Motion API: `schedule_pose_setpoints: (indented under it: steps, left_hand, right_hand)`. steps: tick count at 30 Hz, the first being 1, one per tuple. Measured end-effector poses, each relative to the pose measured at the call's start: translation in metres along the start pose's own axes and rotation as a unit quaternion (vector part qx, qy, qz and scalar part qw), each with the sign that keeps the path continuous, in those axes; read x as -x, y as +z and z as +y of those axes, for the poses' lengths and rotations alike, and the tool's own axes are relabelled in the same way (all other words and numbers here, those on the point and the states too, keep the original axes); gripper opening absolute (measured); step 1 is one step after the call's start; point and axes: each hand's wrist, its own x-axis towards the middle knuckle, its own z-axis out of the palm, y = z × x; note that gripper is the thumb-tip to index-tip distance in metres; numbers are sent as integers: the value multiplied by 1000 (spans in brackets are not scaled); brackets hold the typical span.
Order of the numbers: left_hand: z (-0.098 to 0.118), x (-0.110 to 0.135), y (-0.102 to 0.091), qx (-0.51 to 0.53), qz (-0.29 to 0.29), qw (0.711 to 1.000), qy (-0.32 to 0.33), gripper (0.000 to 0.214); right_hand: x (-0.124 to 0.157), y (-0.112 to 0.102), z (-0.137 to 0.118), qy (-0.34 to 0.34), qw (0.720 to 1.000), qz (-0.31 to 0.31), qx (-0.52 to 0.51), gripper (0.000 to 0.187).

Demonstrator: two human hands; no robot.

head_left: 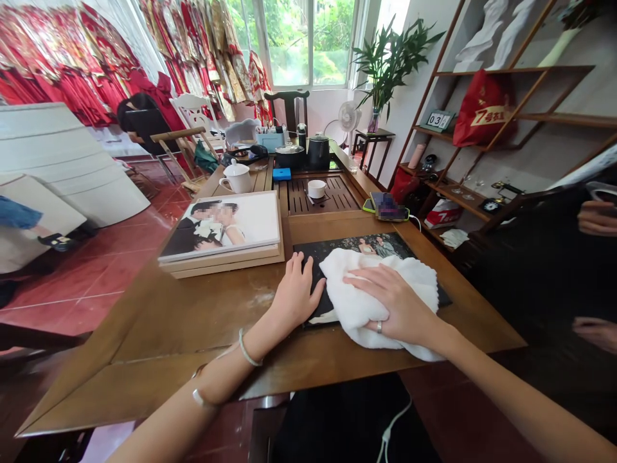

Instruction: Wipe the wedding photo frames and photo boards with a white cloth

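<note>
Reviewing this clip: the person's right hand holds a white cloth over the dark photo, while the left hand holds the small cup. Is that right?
Not quite. The head view shows the left hand at the dark photo's left edge, apart from the small cup. The right hand does hold a white cloth over the photo.

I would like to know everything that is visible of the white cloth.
The white cloth looks soft and fluffy, like towelling. It lies bunched and wrinkled, with an uneven outline, and covers much of a dark photo panel; its near side spreads over the wooden table. The right hand holds it from above.
</note>
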Motion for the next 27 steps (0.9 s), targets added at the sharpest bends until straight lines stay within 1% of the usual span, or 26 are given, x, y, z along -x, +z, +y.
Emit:
schedule_pose_setpoints:
  steps: [3, 6, 11, 14, 17, 20, 23, 27]
  left_hand:
    - [1, 0, -1, 2, -4, 1000, -12, 53]
    - [3, -1, -1, -1, -15, 1000, -24, 54]
    - [4, -1, -2, 10, -15, 999, -32, 54]
    - [3, -1, -3, 39, -11, 998, -39, 58]
    - [2, -2, -3, 72, -7, 996, -46, 59]
    - [2, -3, -6, 102, -2, 994, -51, 55]
    - [4, -4, -9, 129, -5, 989, -68, 56]
    - [7, -4, -12, 143, -4, 986, -81, 58]
  right_hand:
    - [6, -5, 9, 9, 1000, 0, 5, 64]
    - [-1, -8, 28, 34, 999, 13, 16, 58]
    - [-30, -4, 60, 93, 994, 38, 38, 53]
    - [-54, 2, 69, 117, 991, 34, 50, 55]
    - [-74, 9, 64, 112, 992, 29, 51, 56]
    - [-81, 15, 47, 82, 995, 30, 38, 55]
    - [-70, 17, 26, 56, 998, 30, 24, 53]
    - [-36, 14, -3, 36, 999, 20, 14, 60]
